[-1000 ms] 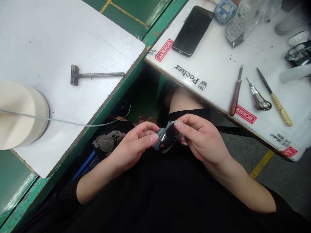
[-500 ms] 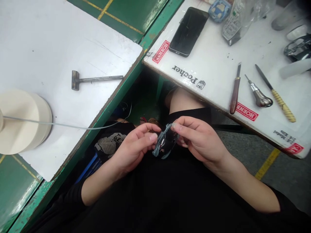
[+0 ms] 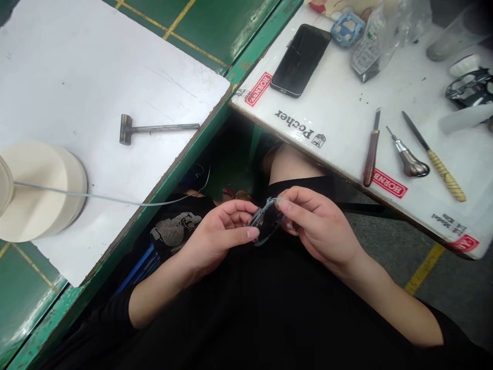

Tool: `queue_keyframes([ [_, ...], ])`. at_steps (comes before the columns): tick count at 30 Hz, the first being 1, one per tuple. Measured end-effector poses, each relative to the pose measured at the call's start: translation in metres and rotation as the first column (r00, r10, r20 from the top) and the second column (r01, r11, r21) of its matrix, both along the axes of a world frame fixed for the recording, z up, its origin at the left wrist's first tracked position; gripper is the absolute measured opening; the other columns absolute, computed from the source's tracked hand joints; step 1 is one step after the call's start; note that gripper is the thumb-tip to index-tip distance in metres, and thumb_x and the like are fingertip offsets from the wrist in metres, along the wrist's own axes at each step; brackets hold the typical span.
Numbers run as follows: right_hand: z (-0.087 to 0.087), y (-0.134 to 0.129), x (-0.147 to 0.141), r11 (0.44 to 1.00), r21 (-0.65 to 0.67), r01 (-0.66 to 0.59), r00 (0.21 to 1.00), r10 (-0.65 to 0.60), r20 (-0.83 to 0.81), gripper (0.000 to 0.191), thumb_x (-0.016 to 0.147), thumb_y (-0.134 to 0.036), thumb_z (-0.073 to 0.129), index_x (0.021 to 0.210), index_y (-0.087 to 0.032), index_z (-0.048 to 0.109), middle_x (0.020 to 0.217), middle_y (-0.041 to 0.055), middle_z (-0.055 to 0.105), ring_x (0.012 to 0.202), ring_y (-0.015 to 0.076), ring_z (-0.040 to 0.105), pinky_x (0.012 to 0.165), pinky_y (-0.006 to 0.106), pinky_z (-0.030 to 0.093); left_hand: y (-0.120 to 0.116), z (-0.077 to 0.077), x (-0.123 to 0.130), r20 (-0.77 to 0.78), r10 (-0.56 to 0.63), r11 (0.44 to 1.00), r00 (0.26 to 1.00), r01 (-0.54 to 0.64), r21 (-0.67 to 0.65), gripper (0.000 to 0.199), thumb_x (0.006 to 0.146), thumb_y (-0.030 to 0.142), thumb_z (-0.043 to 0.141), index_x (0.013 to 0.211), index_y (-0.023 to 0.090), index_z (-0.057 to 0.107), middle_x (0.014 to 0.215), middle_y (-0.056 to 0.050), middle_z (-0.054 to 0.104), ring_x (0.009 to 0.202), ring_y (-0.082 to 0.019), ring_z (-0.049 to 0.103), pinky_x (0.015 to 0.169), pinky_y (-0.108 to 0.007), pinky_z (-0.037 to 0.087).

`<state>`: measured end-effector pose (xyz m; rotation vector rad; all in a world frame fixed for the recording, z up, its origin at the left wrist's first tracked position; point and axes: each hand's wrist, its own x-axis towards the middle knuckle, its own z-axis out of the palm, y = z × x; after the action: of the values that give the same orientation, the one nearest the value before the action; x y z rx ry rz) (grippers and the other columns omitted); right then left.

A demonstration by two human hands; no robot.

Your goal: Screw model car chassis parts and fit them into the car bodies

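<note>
Head camera view: a small grey-and-black part [image 3: 264, 222] is held in the air over the person's lap, below the corner of the white-covered table [image 3: 339, 103]. The left hand [image 3: 215, 228] appears to pinch its left edge between thumb and fingers; the right hand [image 3: 325, 223] grips its upper end, thumb against the thin grey rim, the other fingers curled behind. Exactly how far the fingertips reach round it cannot be told.

The rim looks slim and probably bends easily, so a light, even pinch would suit it — firm enough to stop it slipping, loose enough not to flex it. Any turning is best done by both hands together, with the fingers near the stouter spots rather than the narrow strips. Held over dark clothing, the black portion is hard to make out; tilting it to the light would help.

On the table lie a red-brown-handled blade [image 3: 371, 159], a metal-handled pointed tool [image 3: 413, 163] and a yellow-handled tool [image 3: 447, 174] — all well apart from the hands.
</note>
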<state>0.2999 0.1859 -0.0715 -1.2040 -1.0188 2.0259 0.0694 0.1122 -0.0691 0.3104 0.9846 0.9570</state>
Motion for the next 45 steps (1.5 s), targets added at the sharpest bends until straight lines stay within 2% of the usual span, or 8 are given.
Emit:
queue_keyframes([
  [9, -0.006, -0.003, 0.008, 0.991, 0.135, -0.004, 0.996, -0.008, 0.090, 0.035, 0.109, -0.056, 0.089, 0.097, -0.025, 0.077, 0.080, -0.0015, 0.062, 0.069, 0.0148, 0.050, 0.061, 0.033, 0.038, -0.003, -0.003, 0.002, -0.019, 0.019, 0.995, 1.000, -0.017, 0.098, 0.048, 0.081, 0.014, 0.110, 0.125, 0.026, 0.095, 0.119, -0.006, 0.090, 0.106, -0.016, 0.083, 0.098, -0.025, 0.067],
  [16, -0.004, -0.001, 0.007, 0.968, 0.249, -0.012, 0.993, -0.019, 0.118, 0.032, 0.112, -0.051, 0.086, 0.096, -0.025, 0.076, 0.083, -0.0017, 0.064, 0.068, 0.0142, 0.052, 0.062, 0.034, 0.041, -0.003, 0.003, 0.002, -0.005, 0.063, 0.995, 0.998, -0.063, 0.079, 0.051, 0.081, 0.022, 0.113, 0.128, 0.025, 0.094, 0.119, -0.006, 0.089, 0.097, -0.016, 0.083, 0.094, -0.027, 0.068],
  [19, 0.004, -0.002, 0.004, 0.941, 0.335, -0.056, 0.991, 0.012, 0.131, 0.029, 0.114, -0.043, 0.083, 0.094, -0.024, 0.075, 0.086, -0.0013, 0.067, 0.070, 0.0135, 0.055, 0.065, 0.033, 0.045, -0.002, 0.004, 0.003, -0.050, 0.096, 0.994, 0.994, -0.093, 0.063, 0.047, 0.090, 0.034, 0.108, 0.131, 0.020, 0.090, 0.108, -0.007, 0.087, 0.086, -0.015, 0.080, 0.085, -0.026, 0.066],
  [23, 0.011, -0.003, 0.003, 0.924, 0.368, -0.107, 0.992, 0.073, 0.105, 0.027, 0.115, -0.037, 0.081, 0.091, -0.023, 0.077, 0.092, 0.0001, 0.071, 0.071, 0.0127, 0.057, 0.066, 0.032, 0.046, 0.000, -0.001, 0.004, -0.069, 0.106, 0.994, 0.992, -0.107, -0.009, 0.037, 0.094, 0.033, 0.105, 0.123, 0.017, 0.087, 0.092, -0.004, 0.083, 0.071, -0.013, 0.075, 0.070, -0.024, 0.061],
  [30, 0.009, -0.002, 0.005, 0.933, 0.352, -0.081, 0.995, 0.054, 0.087, 0.026, 0.115, -0.036, 0.082, 0.092, -0.024, 0.077, 0.090, -0.0005, 0.070, 0.071, 0.0132, 0.057, 0.066, 0.031, 0.046, 0.002, -0.002, 0.004, -0.035, 0.096, 0.995, 0.995, -0.097, -0.028, 0.031, 0.096, 0.037, 0.101, 0.115, 0.016, 0.088, 0.091, -0.005, 0.083, 0.070, -0.013, 0.074, 0.069, -0.026, 0.062],
  [37, 0.009, -0.003, 0.007, 0.933, 0.351, -0.076, 0.994, 0.045, 0.095, 0.027, 0.115, -0.039, 0.083, 0.092, -0.024, 0.078, 0.090, -0.0003, 0.069, 0.073, 0.0140, 0.058, 0.068, 0.032, 0.046, 0.002, -0.002, 0.004, 0.006, 0.082, 0.996, 0.997, -0.082, -0.032, 0.035, 0.087, 0.036, 0.110, 0.113, 0.016, 0.095, 0.096, -0.009, 0.087, 0.077, -0.015, 0.074, 0.073, -0.028, 0.062],
  [42, -0.003, -0.003, 0.010, 0.971, 0.238, 0.003, 0.998, -0.017, 0.058, 0.028, 0.113, -0.047, 0.086, 0.097, -0.025, 0.078, 0.087, -0.0004, 0.066, 0.070, 0.0138, 0.053, 0.063, 0.033, 0.040, -0.003, -0.003, 0.002, 0.048, 0.086, 0.993, 0.995, -0.090, 0.082, 0.045, 0.082, 0.030, 0.112, 0.124, 0.024, 0.098, 0.106, -0.009, 0.091, 0.087, -0.015, 0.076, 0.090, -0.029, 0.063],
  [45, -0.006, -0.001, 0.010, 0.979, 0.205, 0.022, 0.998, -0.033, 0.055, 0.030, 0.113, -0.049, 0.086, 0.098, -0.025, 0.077, 0.083, -0.0008, 0.063, 0.069, 0.0141, 0.051, 0.061, 0.033, 0.038, -0.005, -0.004, 0.001, 0.076, 0.084, 0.986, 0.994, -0.094, 0.141, 0.049, 0.082, 0.028, 0.112, 0.128, 0.028, 0.097, 0.114, -0.007, 0.090, 0.091, -0.015, 0.077, 0.092, -0.028, 0.063],
])
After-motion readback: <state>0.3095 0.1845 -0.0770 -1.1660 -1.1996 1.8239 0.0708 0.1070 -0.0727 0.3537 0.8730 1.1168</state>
